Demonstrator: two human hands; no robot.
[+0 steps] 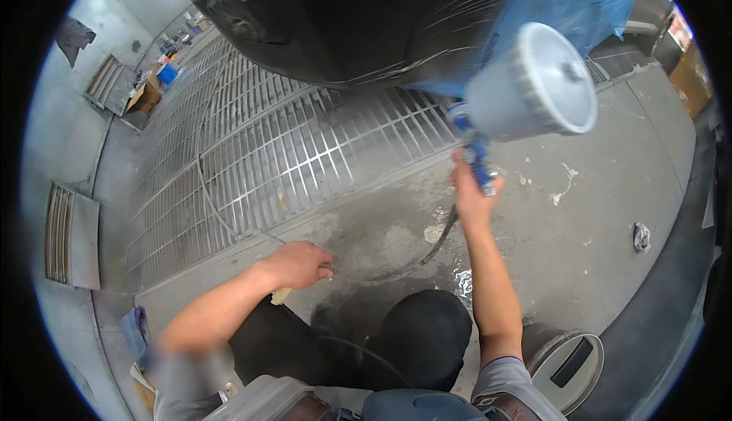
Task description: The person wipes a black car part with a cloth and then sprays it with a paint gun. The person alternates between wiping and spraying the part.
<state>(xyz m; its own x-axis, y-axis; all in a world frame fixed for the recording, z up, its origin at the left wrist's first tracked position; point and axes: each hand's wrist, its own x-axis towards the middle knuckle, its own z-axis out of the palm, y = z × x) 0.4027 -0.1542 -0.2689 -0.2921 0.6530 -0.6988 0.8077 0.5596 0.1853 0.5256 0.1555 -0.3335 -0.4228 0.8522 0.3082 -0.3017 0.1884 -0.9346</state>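
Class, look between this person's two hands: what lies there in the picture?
Between the left hand and the right hand, the head view shows stained grey floor, with a dark hose curving across the lower part of the gap.

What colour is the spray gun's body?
Blue: the gun body shows best in the head view.

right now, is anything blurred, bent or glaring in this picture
Head view throughout: fisheye bends the base of the left wall and blackens the corners; bright glare flecks the floor beside the right forearm; blur smears the left sleeve; the spray gun is readable.
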